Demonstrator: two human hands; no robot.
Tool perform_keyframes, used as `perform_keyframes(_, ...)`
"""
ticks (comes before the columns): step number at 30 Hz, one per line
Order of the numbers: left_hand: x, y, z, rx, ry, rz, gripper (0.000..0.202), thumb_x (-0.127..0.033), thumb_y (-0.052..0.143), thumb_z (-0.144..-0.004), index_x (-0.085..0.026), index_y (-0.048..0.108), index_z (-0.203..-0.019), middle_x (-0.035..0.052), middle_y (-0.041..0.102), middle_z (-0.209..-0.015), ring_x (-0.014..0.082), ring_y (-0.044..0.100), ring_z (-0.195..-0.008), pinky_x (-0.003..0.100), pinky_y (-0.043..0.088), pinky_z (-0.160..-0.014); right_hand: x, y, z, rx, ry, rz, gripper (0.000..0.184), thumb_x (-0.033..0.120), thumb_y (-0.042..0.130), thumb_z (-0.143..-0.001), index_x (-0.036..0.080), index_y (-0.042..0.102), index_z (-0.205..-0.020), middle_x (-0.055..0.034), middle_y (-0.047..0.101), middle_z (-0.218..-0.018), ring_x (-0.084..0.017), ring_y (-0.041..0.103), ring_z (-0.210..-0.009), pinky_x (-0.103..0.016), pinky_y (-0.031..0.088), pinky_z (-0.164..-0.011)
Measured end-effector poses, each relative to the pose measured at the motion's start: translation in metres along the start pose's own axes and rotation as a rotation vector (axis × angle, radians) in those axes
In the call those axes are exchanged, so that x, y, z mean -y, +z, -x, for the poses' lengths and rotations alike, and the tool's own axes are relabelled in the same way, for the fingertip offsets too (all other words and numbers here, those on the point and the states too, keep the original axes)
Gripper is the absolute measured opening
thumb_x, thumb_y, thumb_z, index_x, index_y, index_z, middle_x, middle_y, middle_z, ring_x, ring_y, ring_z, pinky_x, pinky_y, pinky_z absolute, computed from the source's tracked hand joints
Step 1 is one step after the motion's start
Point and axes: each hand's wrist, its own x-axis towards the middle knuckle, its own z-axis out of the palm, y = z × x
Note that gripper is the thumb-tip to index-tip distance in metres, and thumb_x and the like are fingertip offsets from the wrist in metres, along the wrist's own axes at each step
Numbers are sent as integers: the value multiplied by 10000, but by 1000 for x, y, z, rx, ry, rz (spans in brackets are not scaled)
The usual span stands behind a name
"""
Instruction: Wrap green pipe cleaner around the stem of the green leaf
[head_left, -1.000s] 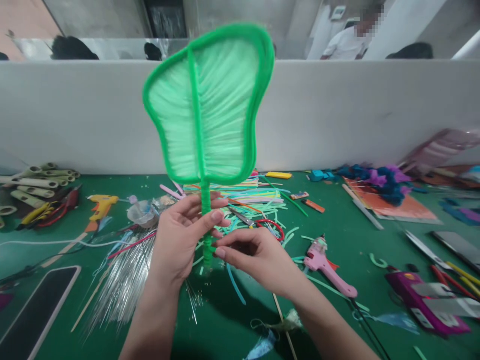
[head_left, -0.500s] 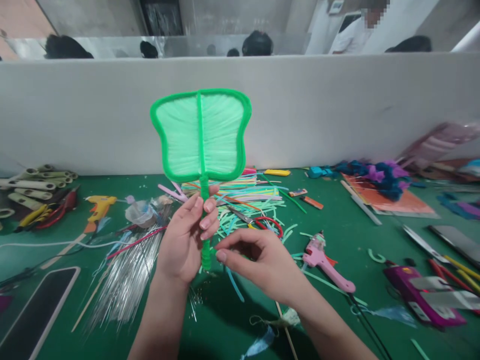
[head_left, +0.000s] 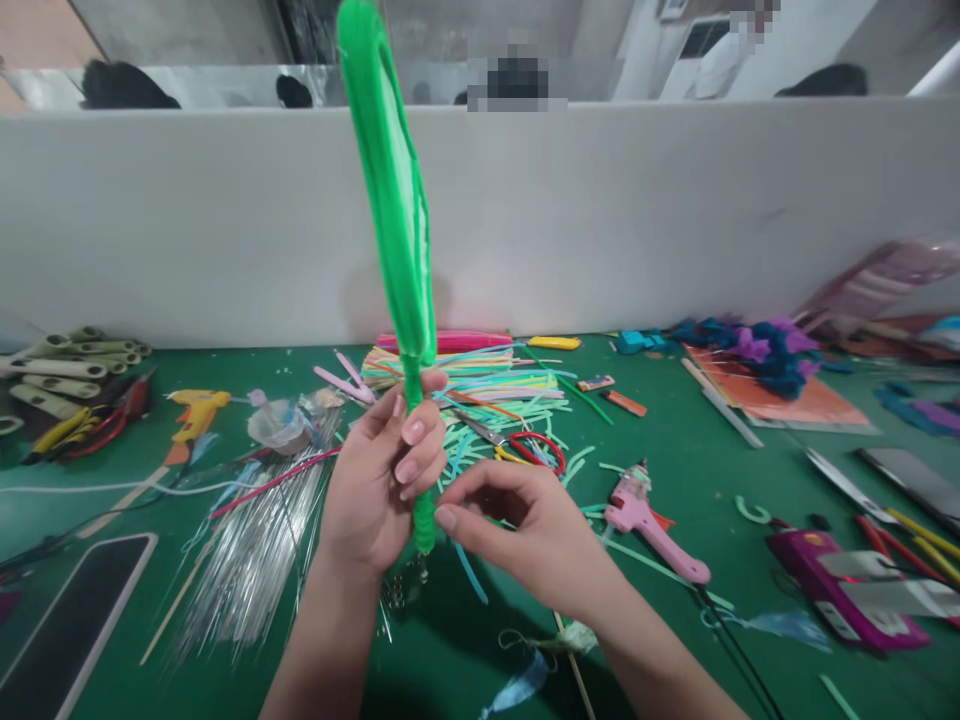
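My left hand [head_left: 382, 480] is closed round the green fuzzy stem of a leaf-shaped craft piece [head_left: 390, 190], held upright and seen edge-on above the green table [head_left: 675, 620]. My right hand [head_left: 517, 530] is curled beside the stem's lower end, thumb and forefinger pinched at it. A thin wire sticks out below the stem.
Silver wires [head_left: 247, 550] lie left of my hands, a phone [head_left: 67, 620] at the near left. Scissors with red handles [head_left: 525, 448] and cut paper strips lie behind. A pink glue gun [head_left: 652, 525] is to the right, a yellow one [head_left: 195, 410] to the left. A white partition [head_left: 675, 220] closes the back.
The leaf piece has turned about its stem, from showing its flat face to edge-on, and stands higher. My right fingers have closed in on the stem's lower end.
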Motion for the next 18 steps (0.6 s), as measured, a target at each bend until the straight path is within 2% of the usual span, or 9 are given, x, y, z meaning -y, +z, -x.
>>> perform_keyframes(5, 6, -1, 0, 12, 134, -118, 214, -140, 457, -1004, -108, 666, -1028, -24, 488, -698, 29, 434, -502, 111, 389, -425, 0, 3, 6, -210, -109, 210, 83, 219, 664, -821, 179, 735, -834, 2, 678, -714, -116, 556, -617, -222, 430, -555)
perform_keyframes(9, 7, -2, -1, 25, 191, -108, 261, -119, 398, -1015, -96, 658, -1017, -16, 501, -696, 38, 473, -525, 121, 419, -446, 0, 4, 10, -285, -243, 340, 86, 182, 664, -834, 207, 745, -845, 21, 709, -739, -98, 567, -588, -210, 441, -557)
perform_keyframes(12, 3, -5, -5, 22, 143, -9, 334, -92, 309, -1029, -73, 642, -1034, -30, 468, -659, 24, 438, -456, 111, 373, -386, -1, 0, 9, -290, -271, 355, 90, 191, 670, -860, 225, 752, -878, 23, 744, -796, -109, 628, -653, -206, 461, -575)
perform_keyframes(16, -3, -15, -10, 49, -27, 220, 347, -141, 272, -1050, -76, 607, -1109, -43, 470, -636, 14, 437, -396, 95, 290, -310, -3, -8, 6, -256, -299, 383, 100, 181, 675, -874, 235, 757, -891, 21, 761, -837, -127, 674, -751, -219, 490, -651)
perform_keyframes(18, -3, -21, -12, 63, -86, 287, 350, -104, 256, -1044, -82, 590, -1142, -45, 480, -637, 9, 455, -396, 81, 267, -303, -3, -9, 6, -251, -321, 409, 114, 169, 654, -884, 227, 751, -900, 16, 752, -838, -129, 671, -754, -230, 494, -674)
